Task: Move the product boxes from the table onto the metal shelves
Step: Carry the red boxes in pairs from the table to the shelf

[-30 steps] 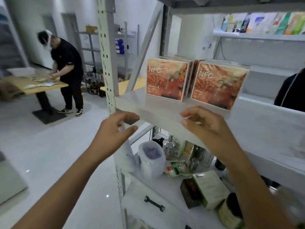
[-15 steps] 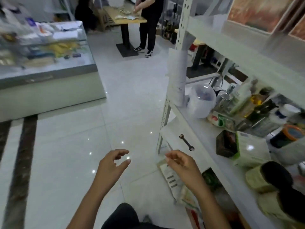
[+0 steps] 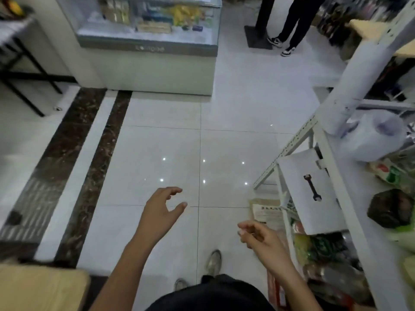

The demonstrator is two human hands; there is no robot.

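Note:
I look down at the white tiled floor. My left hand (image 3: pixel 162 210) hovers over the tiles with its fingers apart and holds nothing. My right hand (image 3: pixel 261 237) is lower and to the right, fingers loosely curled, also holding nothing. The white metal shelves (image 3: pixel 334 167) run along the right edge, their lower levels crowded with jars, packets and a clear plastic tub (image 3: pixel 375 135). A corner of a light wooden table (image 3: pixel 38 286) shows at the bottom left. No product boxes are in view.
A glass display counter (image 3: pixel 148 41) stands ahead across the floor. Another person's legs (image 3: pixel 292 25) are at the top right beside a table pedestal. A black folding stand (image 3: pixel 24 70) is at the left. A dark marble strip (image 3: pixel 85 176) crosses the floor. My shoes show below.
My view has swung from the shelf with the orange boxes down and left to the floor. Both hands have dropped away from the shelf edge, with nothing in them.

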